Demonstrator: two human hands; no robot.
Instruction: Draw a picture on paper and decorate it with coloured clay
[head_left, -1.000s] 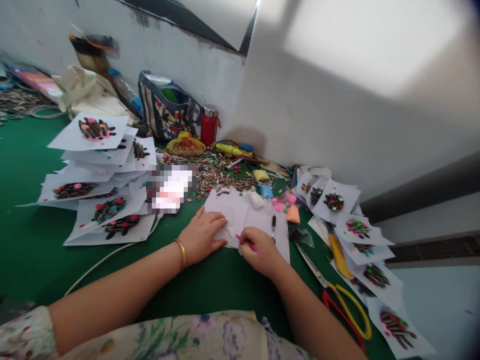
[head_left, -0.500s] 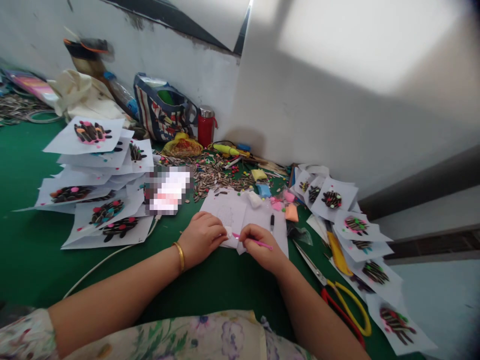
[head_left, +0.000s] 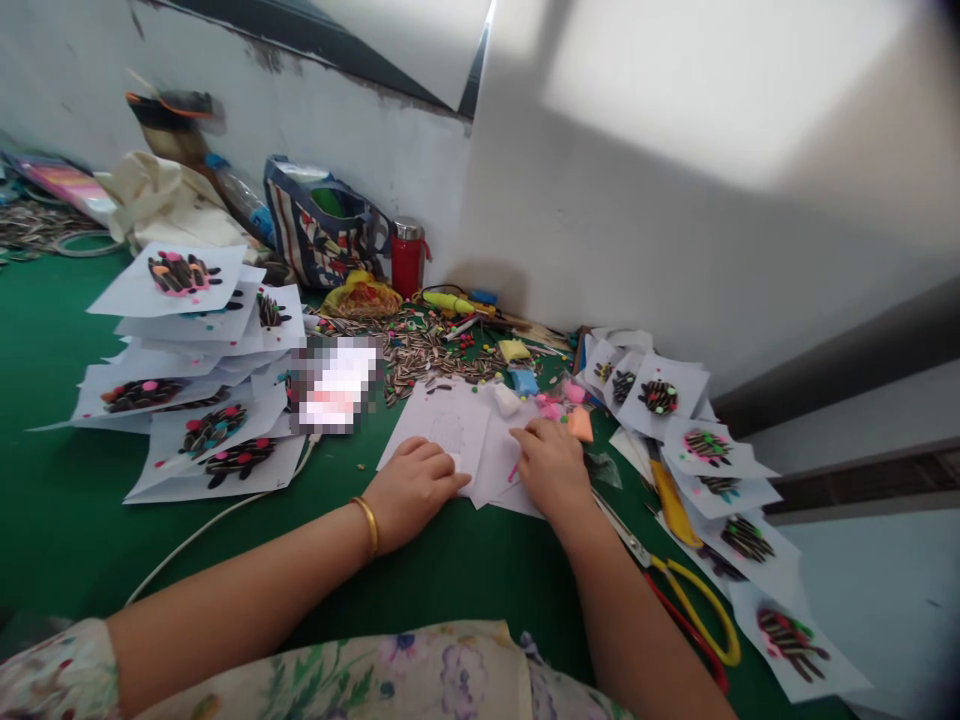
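Observation:
My left hand (head_left: 421,490), with a gold bangle at the wrist, lies on the near edge of a white sheet (head_left: 409,430) that bears a faint drawn outline. Its fingers rest on the paper, thumb stretched to the right. Over an overlapping second sheet (head_left: 496,440) is my right hand (head_left: 556,468), fingers apart and reaching forward. Part of a thin pink stick (head_left: 514,473) shows on the paper beside that hand's thumb side. What lies beneath the right palm is hidden. Just beyond are white (head_left: 506,400), blue (head_left: 525,381) and orange (head_left: 580,424) soft packets.
Striped seeds (head_left: 424,355) and small coloured balls are strewn behind the sheets. Decorated cards are stacked at left (head_left: 187,390) and right (head_left: 701,440). Scissors (head_left: 652,565) lie by my right forearm. A blurred-out phone (head_left: 334,385) with a cable, a red flask (head_left: 407,258) and a bag (head_left: 319,225) stand farther back.
My right hand has let go of the pink stick, which now lies on the paper, and has moved forward and right over the black pen's spot. The left hand has shifted slightly down.

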